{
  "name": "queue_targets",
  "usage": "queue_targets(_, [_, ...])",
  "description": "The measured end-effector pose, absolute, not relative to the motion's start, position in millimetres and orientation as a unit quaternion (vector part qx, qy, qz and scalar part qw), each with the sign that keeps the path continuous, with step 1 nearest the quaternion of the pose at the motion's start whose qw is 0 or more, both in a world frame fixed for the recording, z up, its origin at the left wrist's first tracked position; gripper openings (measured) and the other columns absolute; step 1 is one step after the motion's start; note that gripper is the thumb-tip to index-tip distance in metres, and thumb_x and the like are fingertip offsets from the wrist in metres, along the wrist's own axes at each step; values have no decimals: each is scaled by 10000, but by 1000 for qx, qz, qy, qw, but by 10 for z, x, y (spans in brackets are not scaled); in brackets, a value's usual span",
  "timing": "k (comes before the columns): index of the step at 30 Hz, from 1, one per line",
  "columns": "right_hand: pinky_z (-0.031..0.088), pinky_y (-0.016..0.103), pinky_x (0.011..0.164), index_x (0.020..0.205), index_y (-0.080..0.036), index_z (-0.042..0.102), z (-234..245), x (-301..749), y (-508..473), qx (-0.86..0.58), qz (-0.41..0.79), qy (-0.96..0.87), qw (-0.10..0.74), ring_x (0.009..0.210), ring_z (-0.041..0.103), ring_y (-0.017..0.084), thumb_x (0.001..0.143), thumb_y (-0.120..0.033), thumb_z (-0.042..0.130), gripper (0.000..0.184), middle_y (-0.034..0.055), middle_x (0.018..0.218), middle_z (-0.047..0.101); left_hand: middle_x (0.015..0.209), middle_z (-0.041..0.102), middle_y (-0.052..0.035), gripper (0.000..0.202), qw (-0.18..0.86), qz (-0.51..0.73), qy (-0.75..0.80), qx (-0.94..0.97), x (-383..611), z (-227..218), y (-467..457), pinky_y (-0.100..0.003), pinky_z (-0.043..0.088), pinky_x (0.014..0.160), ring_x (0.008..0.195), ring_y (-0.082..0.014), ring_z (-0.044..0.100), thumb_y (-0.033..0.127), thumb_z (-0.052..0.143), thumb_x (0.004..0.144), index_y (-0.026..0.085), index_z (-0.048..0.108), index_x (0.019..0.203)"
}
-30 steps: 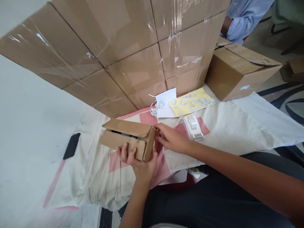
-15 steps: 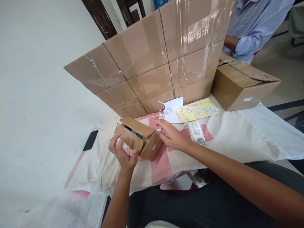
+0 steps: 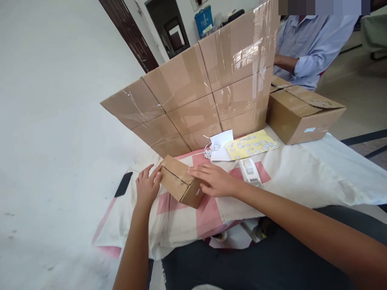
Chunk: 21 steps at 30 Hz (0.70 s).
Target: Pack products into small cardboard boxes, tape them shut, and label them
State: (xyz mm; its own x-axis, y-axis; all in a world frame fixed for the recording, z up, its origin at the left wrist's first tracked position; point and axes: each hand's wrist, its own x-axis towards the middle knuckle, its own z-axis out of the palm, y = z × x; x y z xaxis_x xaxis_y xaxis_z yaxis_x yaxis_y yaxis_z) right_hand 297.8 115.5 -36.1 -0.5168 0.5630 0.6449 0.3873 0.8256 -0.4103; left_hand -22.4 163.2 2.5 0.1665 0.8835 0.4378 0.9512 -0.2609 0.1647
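Note:
A small brown cardboard box [image 3: 178, 183] lies on a white and pink cloth [image 3: 290, 177], its top flaps closed and a small white sticker on its near end. My left hand [image 3: 147, 186] rests against the box's left end with fingers stretched out. Flat on the right side of the lid lies my right hand [image 3: 211, 180], fingers extended, pressing the flap down. Neither hand grips anything.
A wall of taped cardboard boxes [image 3: 205, 84] stands behind. A white label dispenser [image 3: 249, 170], a yellow sticker sheet [image 3: 250, 144] and white paper [image 3: 221, 141] lie right of the box. A larger carton [image 3: 302, 114] sits far right, with a person in a blue shirt [image 3: 311, 44] behind.
The small box's lid was open and is now shut. My left hand let go of the box's underside and moved to its left end; my right hand moved onto the lid.

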Motion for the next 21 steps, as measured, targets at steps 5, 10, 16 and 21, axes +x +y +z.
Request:
queue_targets(5, [406,592,1115,1486,-165,489,-298,2882,990,-313,132,-865,370,1367,465,381,807,-574,736,831,198,1574,438,1371,561,-139,603,35,-299,-616,-727,-121,-171,1565,-433,430,1122,1263,-253,550,447,170,1067,197,633,1361])
queue_targets(10, [449,622,1062,1456,-195,489,-245,2605,829,-411,152,-823,362,1377,424,423,668,-634,841,968,213,1568,389,1329,573,-124,598,28,-342,-614,-711,-41,-206,1475,-386,432,1126,1238,-230,571,441,165,1072,177,645,1311])
queue_targets(16, [468,630,1043,1409,-203,510,-232,2480,777,-453,131,-807,356,1350,426,421,683,-465,861,847,202,1573,377,1265,599,-124,556,50,-342,-614,-709,-39,-233,1435,-381,470,1045,1158,-243,608,431,200,1065,180,663,1242])
queue_targets(21, [481,622,1032,1389,-162,535,-249,2586,811,-433,114,-819,358,1352,421,423,726,-418,795,757,230,1552,396,1233,620,-136,505,88,-322,-635,-697,-3,-246,1374,-409,486,920,1070,-276,628,413,241,1049,183,676,1166])
